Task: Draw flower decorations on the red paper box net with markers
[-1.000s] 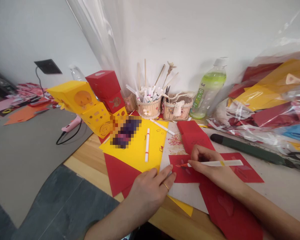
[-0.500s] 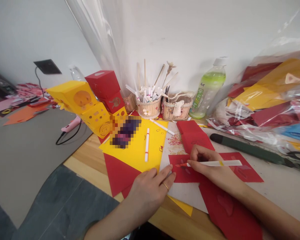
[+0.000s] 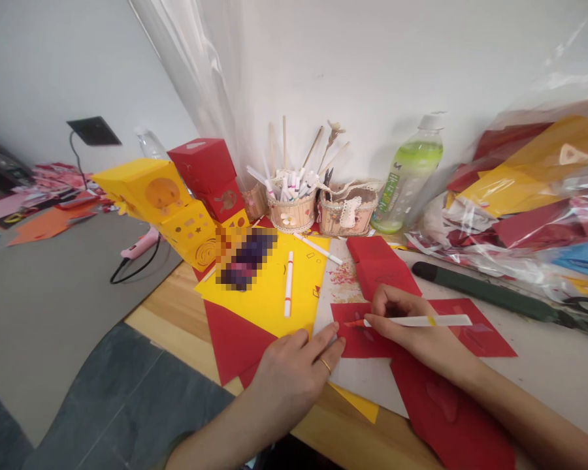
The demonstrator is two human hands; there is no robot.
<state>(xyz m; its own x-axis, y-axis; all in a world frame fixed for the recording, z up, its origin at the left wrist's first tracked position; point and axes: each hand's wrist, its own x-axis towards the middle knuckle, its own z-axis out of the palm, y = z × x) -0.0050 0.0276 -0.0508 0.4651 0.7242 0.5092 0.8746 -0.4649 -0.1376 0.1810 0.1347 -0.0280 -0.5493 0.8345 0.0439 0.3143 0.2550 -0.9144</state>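
My right hand (image 3: 409,326) grips a white felt-tip marker (image 3: 448,320) with a yellow band. Its orange-red tip rests on a red paper piece (image 3: 350,343) with cut-out shapes, which runs under my wrist to the right. Beside it, my left hand (image 3: 291,369), a ring on one finger, lies with fingers extended, tips at the paper's left edge. Below my right forearm is another red sheet (image 3: 436,398); a folded red piece (image 3: 379,261) lies just beyond the hand. On yellow paper (image 3: 264,313) to the left rests a white marker (image 3: 289,284) with red bands.
Decorated baskets stand along the wall, one full of markers (image 3: 291,212). A green drink bottle (image 3: 409,176), a dark green-handled tool (image 3: 485,290) and a plastic bag of coloured scraps (image 3: 534,189) are at right. Yellow boxes (image 3: 142,189) and red boxes (image 3: 203,166) are stacked at left.
The marker in my right hand has shifted very slightly to the left on the red paper. My left hand stays in place.
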